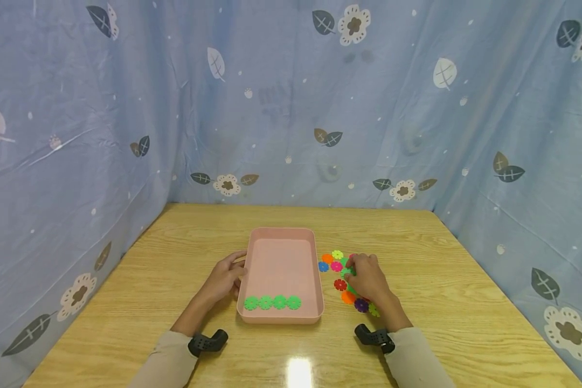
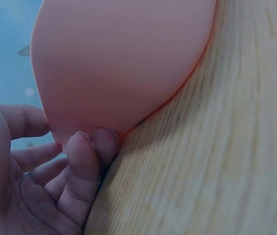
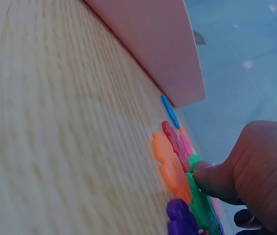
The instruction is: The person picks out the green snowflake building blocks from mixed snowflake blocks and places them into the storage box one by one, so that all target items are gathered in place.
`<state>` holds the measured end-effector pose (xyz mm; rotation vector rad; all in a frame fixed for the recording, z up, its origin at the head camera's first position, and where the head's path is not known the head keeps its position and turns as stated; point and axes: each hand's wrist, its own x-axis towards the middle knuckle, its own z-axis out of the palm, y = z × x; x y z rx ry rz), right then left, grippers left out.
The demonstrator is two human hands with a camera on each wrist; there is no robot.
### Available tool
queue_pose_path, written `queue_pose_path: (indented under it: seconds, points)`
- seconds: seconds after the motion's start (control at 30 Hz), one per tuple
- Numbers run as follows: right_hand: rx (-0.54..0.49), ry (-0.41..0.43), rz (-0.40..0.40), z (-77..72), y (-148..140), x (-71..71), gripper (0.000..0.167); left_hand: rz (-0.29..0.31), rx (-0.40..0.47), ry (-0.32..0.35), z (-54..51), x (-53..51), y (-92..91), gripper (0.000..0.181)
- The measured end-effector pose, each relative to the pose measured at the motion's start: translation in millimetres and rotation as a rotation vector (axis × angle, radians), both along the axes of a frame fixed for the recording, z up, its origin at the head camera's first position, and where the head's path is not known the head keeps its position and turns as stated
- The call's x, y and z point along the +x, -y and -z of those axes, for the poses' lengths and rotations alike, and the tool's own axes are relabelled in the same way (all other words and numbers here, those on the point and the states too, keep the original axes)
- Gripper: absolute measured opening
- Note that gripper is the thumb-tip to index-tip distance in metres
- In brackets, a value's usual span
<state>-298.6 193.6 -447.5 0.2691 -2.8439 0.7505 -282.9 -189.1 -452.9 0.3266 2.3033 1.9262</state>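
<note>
A pink tray (image 1: pixel 282 269) lies on the table, with a row of several green flower-shaped interlocking discs (image 1: pixel 272 303) inside along its near edge. At the tray's left side is my left hand (image 1: pixel 225 277); its fingertips touch the outer wall (image 2: pixel 124 58). To the right of the tray my right hand (image 1: pixel 368 276) is lowered over a loose group of coloured discs. Its thumb (image 3: pixel 214 176) lies against a green disc (image 3: pixel 195 160), which it seems to pinch with the index finger. The right fingertips are mostly hidden in the right wrist view.
Around the right hand lie a red disc (image 1: pixel 340 284), a blue disc (image 1: pixel 323 267), a yellow disc (image 1: pixel 337 254) and a purple disc (image 1: pixel 361 305), some overlapping. The wooden table (image 1: pixel 199 231) ends at a blue patterned curtain (image 1: pixel 281 108) behind and on both sides.
</note>
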Motion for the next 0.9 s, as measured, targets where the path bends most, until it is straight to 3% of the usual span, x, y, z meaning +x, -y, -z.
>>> queue_pose_path:
  seconds: [0.3,0.5,0.73,0.9]
  points:
    - [-0.066,0.015,-0.013,-1.8,4,2.0,0.017,0.004,-0.004,-0.001,0.0,0.4,0.5,0.059]
    - [-0.150,0.024,-0.067,-4.5,4,2.5,0.017,0.004,0.002,-0.007,0.0,-0.4,0.0,0.058]
    - [-0.259,-0.070,-0.131,-13.2,8,6.3,0.011,-0.006,-0.005,-0.004,-0.1,-1.1,-0.8,0.059]
    - [-0.291,-0.082,-0.188,-21.3,18,11.7,0.014,0.000,-0.003,0.003,0.1,-0.2,-0.3,0.059]
